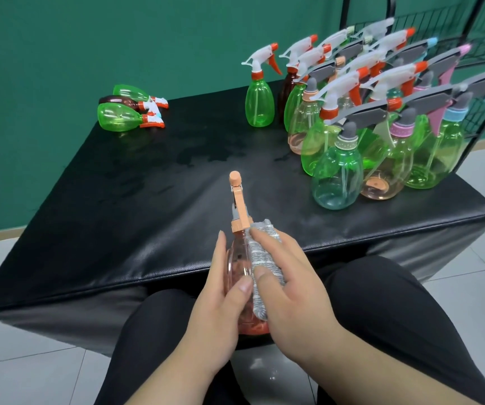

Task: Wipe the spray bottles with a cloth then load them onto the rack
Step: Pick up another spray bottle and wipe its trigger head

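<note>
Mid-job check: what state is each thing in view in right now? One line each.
peach spray bottle: tipped nozzle-away over the lap, held.
cloth: folded, pressed against the bottle's side.
left hand: grips the bottle.
right hand: holds the cloth on the bottle.
three far-left bottles: lying on their sides on the table.
right-side bottle group: standing upright on the table.
rack: behind the group; load cannot be told.

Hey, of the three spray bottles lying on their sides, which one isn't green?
The dark brown bottle, lying between the farther green bottle and the nearer green bottle.
</note>
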